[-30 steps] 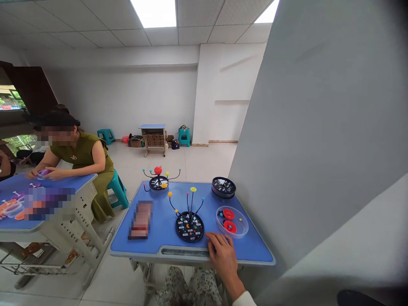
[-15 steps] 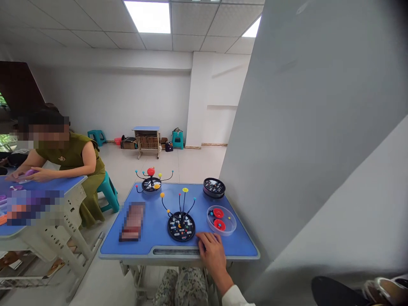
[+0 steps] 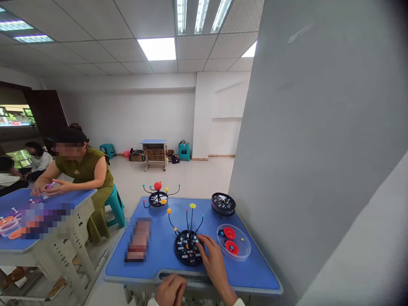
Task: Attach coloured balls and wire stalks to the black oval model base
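Observation:
My right hand (image 3: pixel 213 260) rests with spread fingers on the right rim of a black round base (image 3: pixel 188 252) that carries thin wire arms tipped with small coloured balls. My left hand (image 3: pixel 170 290) sits at the near edge of the blue desk (image 3: pixel 159 255), fingers curled; I cannot make out anything in them. A clear shallow dish (image 3: pixel 233 242) with red discs and small beads lies just right of my right hand. A second finished wire-and-ball model with a red ball (image 3: pixel 158 196) stands at the far edge, and a black round stack (image 3: pixel 223 203) at the far right.
A blurred flat object (image 3: pixel 137 239) lies on the desk's left part. A grey wall (image 3: pixel 318 148) rises close on the right. At the left a person in a green top (image 3: pixel 84 178) works at another blue desk (image 3: pixel 47 204). Teal stools and a small table stand far back.
My right hand moved from the desk's front edge up onto the black base. My left hand came into view at the near edge. The view tilted upward.

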Demonstrator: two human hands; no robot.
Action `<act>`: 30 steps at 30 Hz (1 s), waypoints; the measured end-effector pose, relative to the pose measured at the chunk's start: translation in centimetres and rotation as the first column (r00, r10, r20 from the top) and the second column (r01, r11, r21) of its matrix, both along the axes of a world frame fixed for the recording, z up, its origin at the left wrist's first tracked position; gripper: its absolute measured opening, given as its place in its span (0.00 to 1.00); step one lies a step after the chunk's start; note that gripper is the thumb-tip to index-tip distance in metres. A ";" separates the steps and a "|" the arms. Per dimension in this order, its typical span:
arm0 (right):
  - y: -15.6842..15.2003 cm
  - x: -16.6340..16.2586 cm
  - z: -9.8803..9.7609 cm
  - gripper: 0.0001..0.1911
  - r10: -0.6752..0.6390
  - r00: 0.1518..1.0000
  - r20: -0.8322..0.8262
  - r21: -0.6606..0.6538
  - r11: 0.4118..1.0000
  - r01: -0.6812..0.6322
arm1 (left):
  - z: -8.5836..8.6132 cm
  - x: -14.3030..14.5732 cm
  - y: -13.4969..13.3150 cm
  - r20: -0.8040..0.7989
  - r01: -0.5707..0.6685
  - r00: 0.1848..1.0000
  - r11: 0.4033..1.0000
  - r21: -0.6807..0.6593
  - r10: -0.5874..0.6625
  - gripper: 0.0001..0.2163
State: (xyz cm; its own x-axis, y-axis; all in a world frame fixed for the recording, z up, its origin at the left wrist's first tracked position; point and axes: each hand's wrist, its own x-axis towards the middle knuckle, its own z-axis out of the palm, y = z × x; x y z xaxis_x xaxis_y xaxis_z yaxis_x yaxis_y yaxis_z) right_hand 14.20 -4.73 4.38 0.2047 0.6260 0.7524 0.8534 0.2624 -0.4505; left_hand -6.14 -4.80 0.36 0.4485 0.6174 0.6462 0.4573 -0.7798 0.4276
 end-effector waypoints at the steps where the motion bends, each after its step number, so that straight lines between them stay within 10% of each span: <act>1: 0.6 -0.4 0.1 0.14 0.010 1.000 -0.011 0.000 1.000 -0.010 | 0.1 0.4 1.2 -0.021 -0.015 1.000 1.000 0.002 0.015 0.16; 8: 2.1 -1.7 0.2 0.17 0.038 0.996 -0.080 0.022 0.999 -0.037 | -0.7 4.3 7.8 -0.164 -0.080 0.983 0.996 0.045 0.087 0.17; 30: 0.2 -2.1 0.4 0.15 -0.096 0.938 -0.334 0.130 0.980 0.147 | 0.5 5.1 8.5 0.094 0.007 0.996 0.999 -0.053 -0.002 0.14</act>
State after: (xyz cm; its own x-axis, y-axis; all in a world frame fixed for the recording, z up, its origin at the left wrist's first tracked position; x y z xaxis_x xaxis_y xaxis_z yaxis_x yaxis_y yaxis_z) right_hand 12.06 -4.50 4.78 0.5213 0.4652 0.7155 0.6967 0.2521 -0.6716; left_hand -1.00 3.70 0.90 0.3906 0.6501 0.6518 0.4097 -0.7568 0.5093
